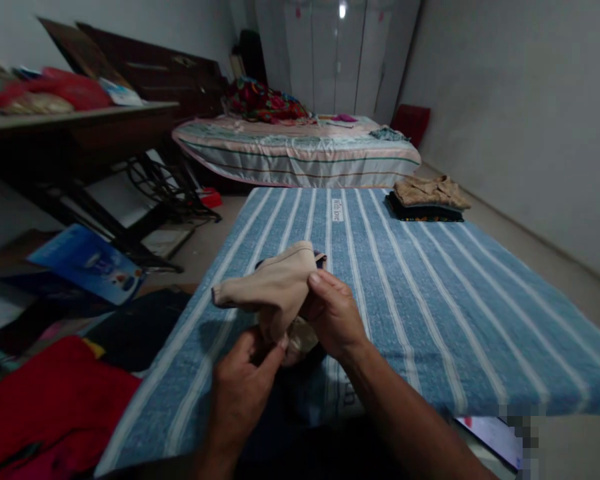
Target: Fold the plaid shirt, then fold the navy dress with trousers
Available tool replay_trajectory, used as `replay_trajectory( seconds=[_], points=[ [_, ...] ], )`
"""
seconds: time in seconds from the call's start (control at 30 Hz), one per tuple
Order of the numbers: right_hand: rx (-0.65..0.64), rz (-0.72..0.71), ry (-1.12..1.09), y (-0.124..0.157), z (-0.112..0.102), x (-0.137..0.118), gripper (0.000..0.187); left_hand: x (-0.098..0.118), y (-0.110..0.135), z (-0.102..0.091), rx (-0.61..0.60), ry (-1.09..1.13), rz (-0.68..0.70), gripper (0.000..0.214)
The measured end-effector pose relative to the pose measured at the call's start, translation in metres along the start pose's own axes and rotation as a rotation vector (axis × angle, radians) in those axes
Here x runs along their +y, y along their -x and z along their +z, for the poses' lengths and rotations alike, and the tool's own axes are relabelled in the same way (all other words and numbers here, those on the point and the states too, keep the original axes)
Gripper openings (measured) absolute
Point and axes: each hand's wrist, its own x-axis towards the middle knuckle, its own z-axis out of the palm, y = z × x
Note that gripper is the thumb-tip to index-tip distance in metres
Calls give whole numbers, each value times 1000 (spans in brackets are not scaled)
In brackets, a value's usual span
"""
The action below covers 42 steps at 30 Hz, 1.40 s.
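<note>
left hand (245, 380), low centre of frame, pinches the bottom edge of a beige garment (275, 287) btw thumb & fingers pressed together. right hand (333, 313), just right of it, has its fingers curled shut on the same piece, thumb laid along the upper fold. the garment is soft, smooth fabric, bunched & rounded, w/ a dark trim peeking out at its top. it's held up just above a blue striped cloth (430, 293), centre frame.

that cloth is coarse woven, blue w/ white lengthwise stripes, spread flat. a small white tag (337, 210) w/ dark writing sits near its far end, too small to read.

at the cloth's far right corner: a folded stack (427, 198), crumpled tan piece atop a dark one. lower left: red fabric (45, 407). mid left: glossy blue box (87, 263), print blurred. top centre: bed (295, 150) w/ striped sheet, white wardrobe (335, 53) behind.
</note>
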Motion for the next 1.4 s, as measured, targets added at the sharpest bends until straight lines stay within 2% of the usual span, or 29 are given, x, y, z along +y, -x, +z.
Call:
replay_trajectory(
  seconds=[0.1,0.2,0.4,0.53,0.7,0.77,0.87,1.03,1.17,1.4],
  points=[
    [37,-23,10,-1,-4,-5,20,1,2,-3,-70,111,-64,21],
    [33,-26,22,-2,-5,-7,21,2,4,-3,-88,173,-110,19],
    [-61,-27,142,-2,3,-4,23,6,3,-6,-22,199,-135,20],
    [-200,-71,442,1,0,-1,30,2,2,-9,61,181,-167,23],
    [-128,-256,880,1,-22,8,20,-16,-1,-8,183,373,-275,33],
    [-126,-251,1045,1,-33,13,20,-21,-2,-8,214,489,-325,34],
    [-191,-225,1215,6,-44,19,18,-24,-5,-10,261,607,-387,32],
    [-299,-272,1250,16,-49,20,17,-22,-10,-17,324,679,-417,29],
    [-370,-258,1387,18,-50,19,20,-21,-12,-19,382,717,-409,28],
    [-339,-270,1364,23,-52,20,17,-26,-12,-19,404,761,-414,28]
  ],
)
